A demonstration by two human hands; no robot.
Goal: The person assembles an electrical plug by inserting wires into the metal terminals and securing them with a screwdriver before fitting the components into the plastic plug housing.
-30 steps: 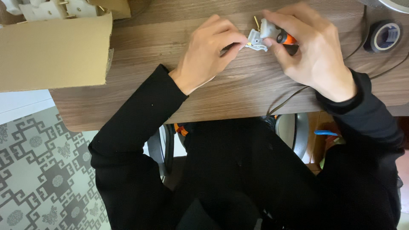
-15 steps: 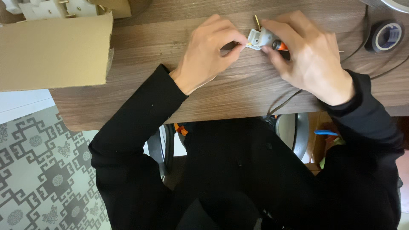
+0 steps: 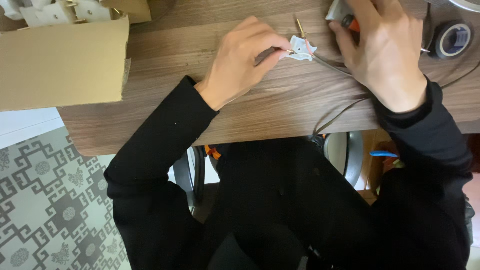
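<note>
Head view, nearest: black sleeves and lap, patterned floor tiles (image 3: 45,210) below the counter edge.
Counter: brown wood-grain counter (image 3: 280,100), thin dark cable (image 3: 340,112) trailing off its edge.
Left hand: left hand (image 3: 240,60), fingers pinching a small white plastic plug part (image 3: 301,49) with a brass pin, lying on the counter.
Right hand: right hand (image 3: 385,50), fingers clenched around an orange-and-grey tool (image 3: 345,15), just apart from the part.
Progress: part looks unfinished, cable not visibly fixed.
Far: black tape roll (image 3: 452,40); brown cardboard box (image 3: 60,60) of white parts.

cardboard box (image 3: 62,60) | far left on wooden desk (image 3: 280,105), overhanging its left edge | plain brown, rectangular, open-topped | white plastic parts (image 3: 55,11) inside (upper edge only, cropped by the frame) | no labels, signs, screens seen
</note>
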